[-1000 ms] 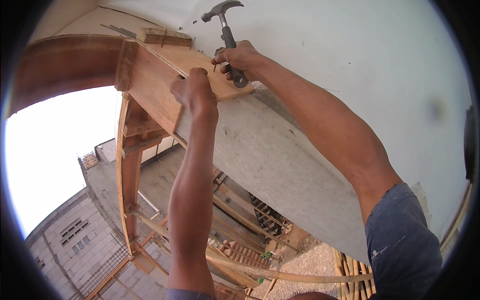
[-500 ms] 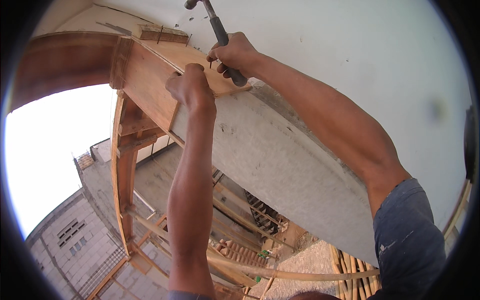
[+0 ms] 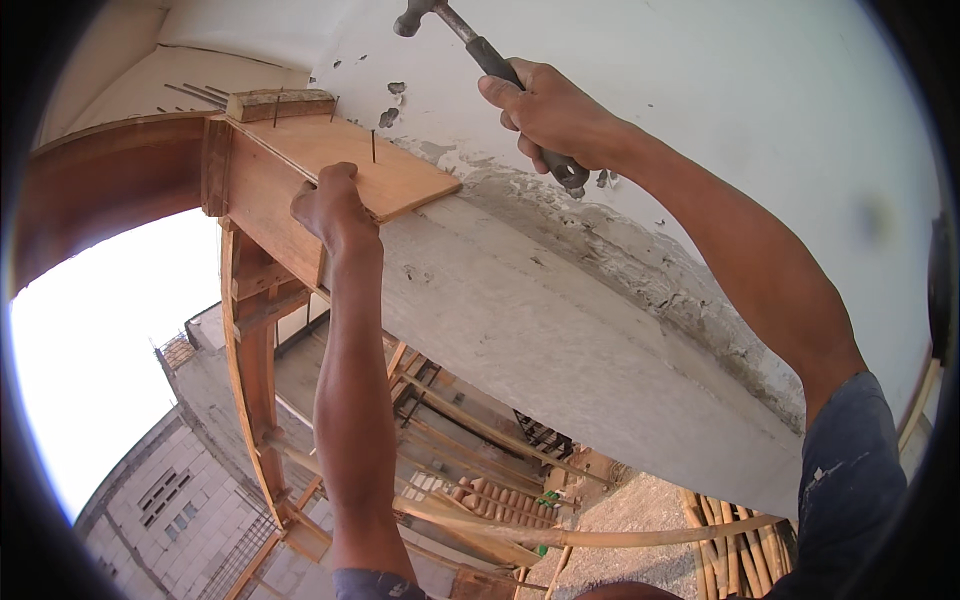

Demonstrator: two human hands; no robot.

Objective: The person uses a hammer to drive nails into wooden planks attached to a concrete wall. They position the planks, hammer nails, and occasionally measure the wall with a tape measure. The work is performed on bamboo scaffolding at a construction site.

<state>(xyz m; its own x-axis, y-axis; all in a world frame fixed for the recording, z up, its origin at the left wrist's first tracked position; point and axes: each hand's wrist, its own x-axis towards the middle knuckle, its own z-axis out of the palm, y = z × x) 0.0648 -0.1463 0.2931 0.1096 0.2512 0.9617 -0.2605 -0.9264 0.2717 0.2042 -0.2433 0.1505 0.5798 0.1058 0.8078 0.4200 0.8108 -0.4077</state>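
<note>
Beside a white wall (image 3: 720,90), a plywood board (image 3: 412,184) meets grey concrete (image 3: 560,340). The right hand (image 3: 562,114) grasps a hammer (image 3: 493,60); the left hand (image 3: 337,208) touches the board's edge, its grip unclear.

hammer head (image 3: 415,15): partly cut by top edge | left sleeve (image 3: 375,583): cut by lower edge | dark object (image 3: 938,290), right rim: unclear

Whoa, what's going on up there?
Someone is working with their bare hands. Their right hand holds a hammer up in front of the white wall. Their left hand is curled at the edge of a wooden board, by a grey concrete beam. A nail stands up from the board, and the hammer isn't touching it.
</note>
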